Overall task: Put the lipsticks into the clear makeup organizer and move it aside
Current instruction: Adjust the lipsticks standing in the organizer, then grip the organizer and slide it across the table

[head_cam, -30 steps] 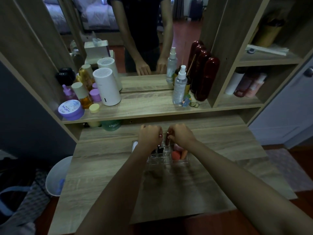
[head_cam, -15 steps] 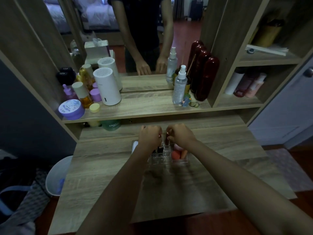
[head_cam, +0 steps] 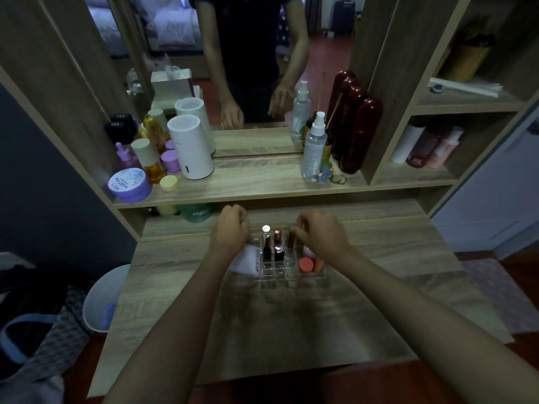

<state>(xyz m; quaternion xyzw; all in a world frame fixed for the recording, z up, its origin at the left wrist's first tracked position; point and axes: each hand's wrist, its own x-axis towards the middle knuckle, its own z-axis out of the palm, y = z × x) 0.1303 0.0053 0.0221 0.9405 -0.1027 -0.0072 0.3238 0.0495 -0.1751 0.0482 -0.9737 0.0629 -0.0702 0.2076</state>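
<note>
My left hand [head_cam: 230,231] is curled at the left edge of the clear makeup organizer [head_cam: 290,268]; what it grips, I cannot tell. My right hand [head_cam: 319,233] pinches a dark red lipstick [head_cam: 291,239] above a slot. Two lipsticks [head_cam: 272,246] stand upright inside, mid-desk [head_cam: 180,275].

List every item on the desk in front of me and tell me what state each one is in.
Clear acrylic makeup organizer: upright on the desk, partly filled.
Silver-capped black lipstick: standing capped in a slot.
Dark red lipstick: standing in the next slot.
Reddish lipstick tube: in the right hand's fingers, at a slot.
White tube: under the left hand.
Left hand: curled; grip unclear.
Right hand: pinching.
</note>
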